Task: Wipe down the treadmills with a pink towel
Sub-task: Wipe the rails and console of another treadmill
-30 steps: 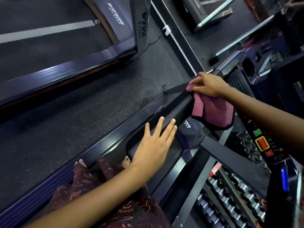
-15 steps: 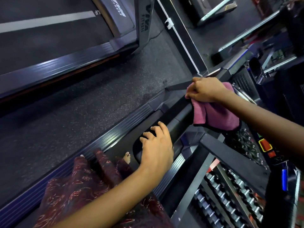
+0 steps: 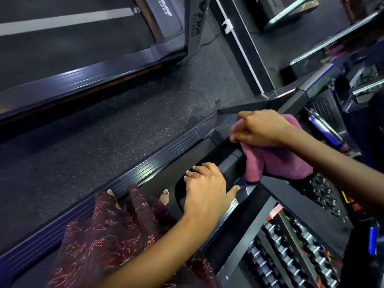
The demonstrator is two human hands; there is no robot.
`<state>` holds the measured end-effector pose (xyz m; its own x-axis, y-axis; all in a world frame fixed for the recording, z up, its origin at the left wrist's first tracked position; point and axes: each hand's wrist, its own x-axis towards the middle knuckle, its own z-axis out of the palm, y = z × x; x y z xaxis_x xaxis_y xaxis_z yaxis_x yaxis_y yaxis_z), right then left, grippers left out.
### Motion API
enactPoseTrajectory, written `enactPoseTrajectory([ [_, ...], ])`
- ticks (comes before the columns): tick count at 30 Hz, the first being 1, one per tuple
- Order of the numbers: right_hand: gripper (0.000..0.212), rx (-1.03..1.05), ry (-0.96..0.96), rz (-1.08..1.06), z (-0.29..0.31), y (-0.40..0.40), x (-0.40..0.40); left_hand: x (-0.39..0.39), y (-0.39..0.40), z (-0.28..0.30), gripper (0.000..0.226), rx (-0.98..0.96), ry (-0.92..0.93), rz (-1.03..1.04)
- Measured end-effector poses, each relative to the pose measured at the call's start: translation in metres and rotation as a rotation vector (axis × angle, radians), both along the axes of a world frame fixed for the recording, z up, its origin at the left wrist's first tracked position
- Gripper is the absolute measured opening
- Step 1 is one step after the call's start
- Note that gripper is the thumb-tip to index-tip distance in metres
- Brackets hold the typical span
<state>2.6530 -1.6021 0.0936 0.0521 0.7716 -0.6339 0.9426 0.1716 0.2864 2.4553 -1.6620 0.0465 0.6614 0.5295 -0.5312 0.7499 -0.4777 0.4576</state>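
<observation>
I stand on a black treadmill whose ribbed side rail (image 3: 153,163) runs diagonally below me. My left hand (image 3: 205,190) wraps around its black padded handrail (image 3: 224,161). Further along the same handrail, my right hand (image 3: 261,129) presses a bunched pink towel (image 3: 278,163) onto the bar; the towel's loose end hangs down beside the bar. The console (image 3: 324,194) with orange buttons lies right of the towel, partly hidden by my right forearm.
A second treadmill (image 3: 87,75) stands parallel at the upper left, across a strip of speckled rubber floor (image 3: 104,129). A dumbbell rack (image 3: 291,252) shows at the lower right. My patterned maroon clothing (image 3: 116,242) and bare toes are below.
My left hand went from flat and open above the handrail to closed around it. My right hand slid the towel back along the bar, nearer my left hand.
</observation>
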Motion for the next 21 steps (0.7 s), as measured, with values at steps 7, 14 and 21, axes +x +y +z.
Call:
enactPoseTrajectory([
  [7, 0.039, -0.045, -0.002, -0.067, 0.014, 0.003, 0.035, 0.001, 0.002, -0.003, 0.073, -0.01, -0.084, 0.035],
  [14, 0.054, 0.085, 0.122, 0.037, 0.005, -0.026, 0.018, 0.006, 0.0, -0.012, 0.067, 0.068, -0.197, 0.162],
  [21, 0.044, 0.159, -0.075, -0.108, 0.006, -0.012, 0.041, 0.005, 0.0, -0.01, 0.076, 0.088, -0.178, 0.179],
])
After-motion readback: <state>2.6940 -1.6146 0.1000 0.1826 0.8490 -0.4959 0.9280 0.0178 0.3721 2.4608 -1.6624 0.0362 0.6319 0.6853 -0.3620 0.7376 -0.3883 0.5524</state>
